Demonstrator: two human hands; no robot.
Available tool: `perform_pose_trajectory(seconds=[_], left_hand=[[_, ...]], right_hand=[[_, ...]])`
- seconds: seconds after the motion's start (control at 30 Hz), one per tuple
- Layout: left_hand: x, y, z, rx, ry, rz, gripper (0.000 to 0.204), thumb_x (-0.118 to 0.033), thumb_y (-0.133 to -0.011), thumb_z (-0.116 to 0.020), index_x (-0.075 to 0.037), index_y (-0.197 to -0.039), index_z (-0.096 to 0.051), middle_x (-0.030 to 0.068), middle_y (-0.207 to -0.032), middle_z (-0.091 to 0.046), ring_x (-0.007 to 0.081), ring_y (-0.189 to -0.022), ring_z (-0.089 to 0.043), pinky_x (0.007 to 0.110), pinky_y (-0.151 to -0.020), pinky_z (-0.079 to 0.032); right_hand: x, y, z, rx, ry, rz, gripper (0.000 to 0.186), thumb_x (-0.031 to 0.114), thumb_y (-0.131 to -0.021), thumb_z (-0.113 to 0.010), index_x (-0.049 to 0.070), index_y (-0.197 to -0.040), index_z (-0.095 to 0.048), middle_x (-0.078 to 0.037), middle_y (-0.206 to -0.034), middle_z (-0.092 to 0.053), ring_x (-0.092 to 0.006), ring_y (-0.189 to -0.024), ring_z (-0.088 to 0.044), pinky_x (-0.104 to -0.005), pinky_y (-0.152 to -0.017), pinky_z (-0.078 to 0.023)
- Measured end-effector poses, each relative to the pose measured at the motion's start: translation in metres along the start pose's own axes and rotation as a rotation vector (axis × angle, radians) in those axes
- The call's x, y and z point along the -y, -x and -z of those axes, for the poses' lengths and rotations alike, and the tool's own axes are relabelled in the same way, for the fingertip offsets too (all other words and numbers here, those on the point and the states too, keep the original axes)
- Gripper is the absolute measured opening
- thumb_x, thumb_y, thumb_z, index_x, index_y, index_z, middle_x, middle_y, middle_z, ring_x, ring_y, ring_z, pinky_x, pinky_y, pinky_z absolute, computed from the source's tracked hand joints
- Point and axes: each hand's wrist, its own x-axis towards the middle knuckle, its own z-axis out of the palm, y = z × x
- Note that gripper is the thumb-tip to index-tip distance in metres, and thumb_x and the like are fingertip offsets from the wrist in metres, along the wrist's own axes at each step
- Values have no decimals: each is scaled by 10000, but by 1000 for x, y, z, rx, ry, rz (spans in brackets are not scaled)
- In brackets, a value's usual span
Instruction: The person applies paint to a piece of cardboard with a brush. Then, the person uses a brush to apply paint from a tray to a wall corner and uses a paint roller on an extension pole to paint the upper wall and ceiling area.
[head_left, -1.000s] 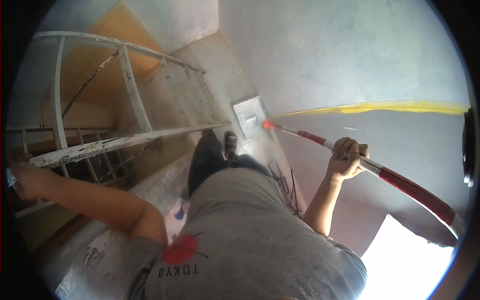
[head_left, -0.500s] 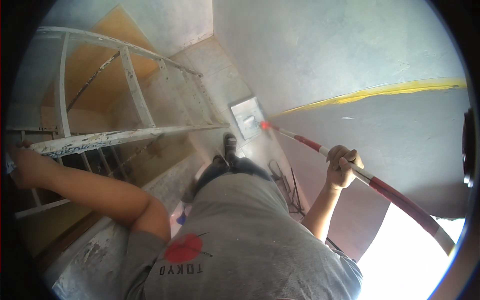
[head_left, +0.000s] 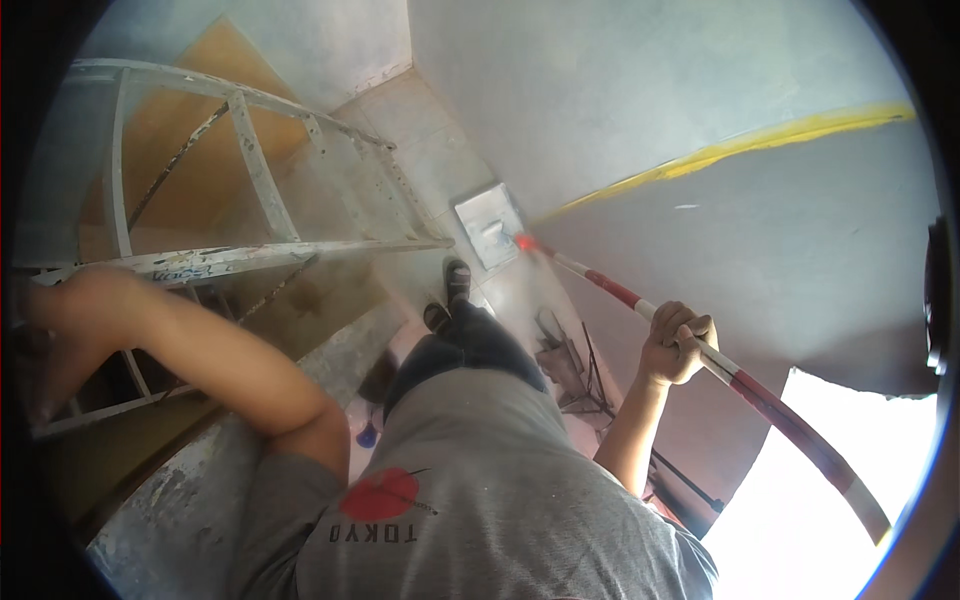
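Observation:
My right hand (head_left: pixel 678 343) is closed round a long red and white striped pole (head_left: pixel 765 392). The pole slants from the lower right down to a pale rectangular tray (head_left: pixel 475 212) on the floor, where its red end meets a small fitting that I cannot make out clearly. My left hand (head_left: pixel 45 335) is at the far left, beside the near rail of a paint-spattered white ladder (head_left: pixel 190 262). Dark shadow and blur hide its fingers, so its grip does not show.
A grey wall with a yellow painted band (head_left: pixel 700 160) rises on the right. An orange-brown board (head_left: pixel 225 70) leans behind the ladder. Dark metal rods and odd items (head_left: pixel 572 375) lie by the wall near my feet. Bright light enters at the lower right.
My left hand has come away from its place on the ladder rail, and the wrist has bent over. My right hand keeps its hold on the pole. The view has shifted slightly.

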Motion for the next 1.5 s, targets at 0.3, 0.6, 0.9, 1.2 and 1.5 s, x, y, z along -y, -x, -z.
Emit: perform_pose_trajectory(seconds=[0.3, 0.6, 0.9, 1.2, 1.5], left_hand=[[-253, 193, 27, 1186, 1120, 528, 172, -79, -878, -731, -72, -1034, -659, 57, -926, -694, 211, -899, -680, 351, -793, -553], [-380, 348, 200, 1988, 1293, 473, 612, -179, -822, -769, -69, -1369, -517, 188, -1385, -569, 376, -1278, -558, 469, -1059, -446], [-456, 407, 255, 2143, 1247, 583, 236, -184, -821, -754, -44, -953, -617, 123, -920, -678, 340, -928, -675, 469, -785, -526], [-472, 373, 274, 2087, 1381, 439, 214, -203, -846, -736, -44, -935, -624, 130, -909, -678, 344, -889, -670, 458, -785, -536], [-460, 373, 266, 1902, 1417, 599, 177, -168, -846, -723, -68, -774, -596, 94, -770, -616, 319, -861, -617, 439, -803, -496]], right_hand=[[-2, 9, 32, -86, 80, -49, 186, 43, -739, -446, 104, -633, -305, -32, -480, -307, -139, -437, -274, -320, -441, -325], [-1, 14, 45, -192, 103, -152, 200, 17, -746, -426, 101, -622, -295, -30, -482, -298, -142, -445, -284, -338, -480, -370], [20, 35, 91, -180, 195, -227, 193, 10, -738, -422, 93, -616, -298, -30, -478, -288, -148, -446, -289, -351, -483, -371], [72, 53, 116, -66, 158, -215, 273, 61, -855, -508, 123, -661, -326, -12, -491, -322, -148, -456, -325, -334, -494, -349], [78, 61, 83, -23, 226, -131, 338, 113, -972, -557, 101, -697, -361, -30, -516, -383, -167, -501, -396, -349, -522, -377]])
